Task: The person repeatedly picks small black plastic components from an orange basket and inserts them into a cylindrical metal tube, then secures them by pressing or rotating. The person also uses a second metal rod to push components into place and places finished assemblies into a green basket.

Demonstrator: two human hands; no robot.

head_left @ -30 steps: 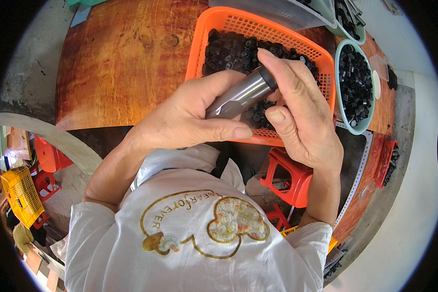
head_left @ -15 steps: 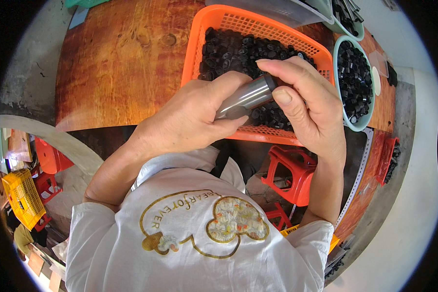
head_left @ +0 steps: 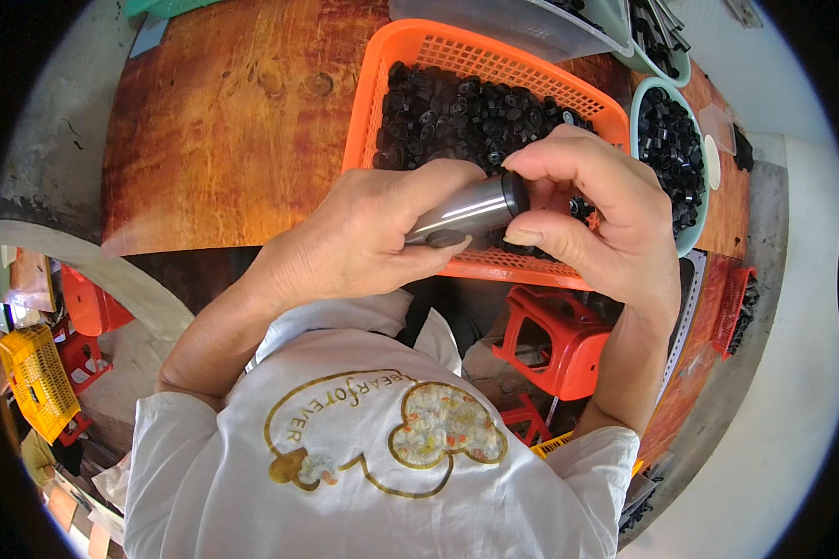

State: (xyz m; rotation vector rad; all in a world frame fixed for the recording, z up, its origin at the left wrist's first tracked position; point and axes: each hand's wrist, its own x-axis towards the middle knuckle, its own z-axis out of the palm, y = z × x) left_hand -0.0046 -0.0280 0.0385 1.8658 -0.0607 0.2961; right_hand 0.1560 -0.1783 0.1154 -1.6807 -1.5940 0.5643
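My left hand [head_left: 345, 224] is wrapped round a short, shiny metal tube [head_left: 461, 212], which tilts up to the right above the front of an orange basket. A round black end cap [head_left: 515, 194] sits on the tube's right end. Beside my left thumb, a dark oval shows on the tube's lower side; whether it is a hole or a separate piece I cannot make out. My right hand [head_left: 615, 210] curves around the capped end, thumb and forefinger apart, their tips close to the cap's edges. Small black pieces show through the gap between those fingers.
The orange basket [head_left: 362, 121] holds many small black plastic parts and stands on a wooden table [head_left: 224, 130]. To its right is a pale green basin [head_left: 637, 130] of similar parts. Behind lies a clear plastic bin [head_left: 494, 33]. A red stool [head_left: 583, 359] stands below the table edge.
The tube's capped end has dropped lower and lies flatter. My right thumb and forefinger have moved from over the cap to wider apart around it. The whole view has shifted slightly.
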